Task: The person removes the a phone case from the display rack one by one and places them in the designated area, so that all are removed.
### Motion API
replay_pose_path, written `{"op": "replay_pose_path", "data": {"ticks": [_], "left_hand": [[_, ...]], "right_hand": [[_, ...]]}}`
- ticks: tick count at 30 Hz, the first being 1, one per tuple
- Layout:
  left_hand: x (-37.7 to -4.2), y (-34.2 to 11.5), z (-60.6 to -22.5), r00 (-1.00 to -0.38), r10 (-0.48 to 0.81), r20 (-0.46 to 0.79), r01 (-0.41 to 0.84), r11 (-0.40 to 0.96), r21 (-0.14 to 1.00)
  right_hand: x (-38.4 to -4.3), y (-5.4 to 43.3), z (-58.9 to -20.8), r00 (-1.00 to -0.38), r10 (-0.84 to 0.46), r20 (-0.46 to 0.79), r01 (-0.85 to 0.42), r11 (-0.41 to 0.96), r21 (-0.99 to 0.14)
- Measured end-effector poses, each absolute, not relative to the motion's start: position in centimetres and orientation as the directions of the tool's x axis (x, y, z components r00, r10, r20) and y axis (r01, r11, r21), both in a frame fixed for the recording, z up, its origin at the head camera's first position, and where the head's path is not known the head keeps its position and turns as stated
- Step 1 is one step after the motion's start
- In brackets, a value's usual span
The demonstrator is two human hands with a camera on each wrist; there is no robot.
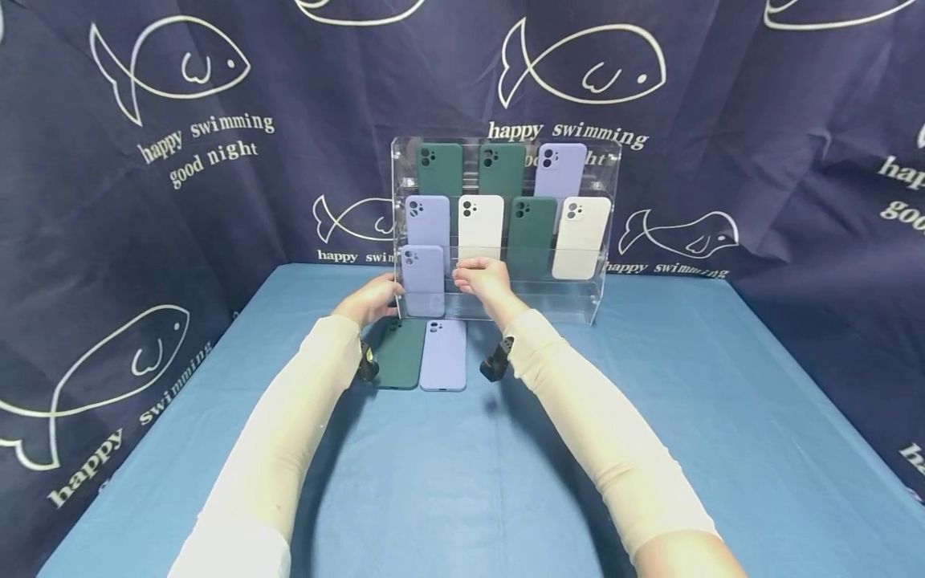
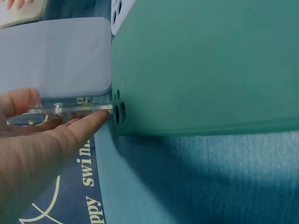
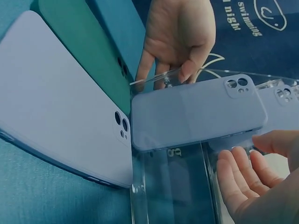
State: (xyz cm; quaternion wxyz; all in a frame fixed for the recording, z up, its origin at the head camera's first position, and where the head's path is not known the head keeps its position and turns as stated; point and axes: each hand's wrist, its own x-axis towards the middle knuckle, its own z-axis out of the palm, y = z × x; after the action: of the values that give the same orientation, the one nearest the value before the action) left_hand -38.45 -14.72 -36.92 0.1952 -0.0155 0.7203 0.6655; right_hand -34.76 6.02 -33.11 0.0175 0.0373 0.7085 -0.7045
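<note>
Lavender case (image 1: 423, 279) upright in bottom tier of clear acrylic rack (image 1: 592, 301), far left slot. Left hand (image 1: 372, 299) at rack's left edge, fingers (image 2: 86, 123) straight against acrylic wall. Right hand (image 1: 484, 277) just right of case, fingers (image 3: 236, 175) relaxed and spread, apparently not touching it (view partly blocked). Green case (image 1: 397, 353) and second lavender case (image 1: 444, 355) flat on blue tablecloth (image 1: 462, 482), side by side below rack.

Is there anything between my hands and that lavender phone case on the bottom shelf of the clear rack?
Nothing visible. The lavender case stands at the clear rack's open front; the left hand touches the rack's left edge beside it, and the right hand is just right of it.
</note>
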Motion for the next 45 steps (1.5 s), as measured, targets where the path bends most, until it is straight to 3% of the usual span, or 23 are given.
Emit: {"op": "replay_pose_path", "data": {"ticks": [9, 17, 31, 45], "left_hand": [[-38.6, -14.7, -37.4, -0.922, 0.268, -0.279, -0.257, 0.116, 0.960], [-38.5, -14.8, -37.6, -0.918, 0.261, -0.299, -0.273, 0.133, 0.953], [-38.6, -14.7, -37.4, -0.922, 0.232, -0.311, -0.284, 0.140, 0.948], [-38.8, -14.9, -37.5, -0.918, 0.231, -0.321, -0.297, 0.133, 0.946]], "right_hand": [[-35.6, 5.6, -34.1, -0.998, 0.052, -0.030, 0.031, 0.022, -0.999], [-35.9, 5.3, -34.9, -0.999, 0.043, 0.000, 0.006, 0.130, -0.992], [-36.8, 4.7, -34.8, -0.994, 0.050, -0.097, 0.105, 0.199, -0.974], [-37.0, 4.3, -35.0, -0.991, 0.063, -0.117, 0.128, 0.207, -0.970]]}}
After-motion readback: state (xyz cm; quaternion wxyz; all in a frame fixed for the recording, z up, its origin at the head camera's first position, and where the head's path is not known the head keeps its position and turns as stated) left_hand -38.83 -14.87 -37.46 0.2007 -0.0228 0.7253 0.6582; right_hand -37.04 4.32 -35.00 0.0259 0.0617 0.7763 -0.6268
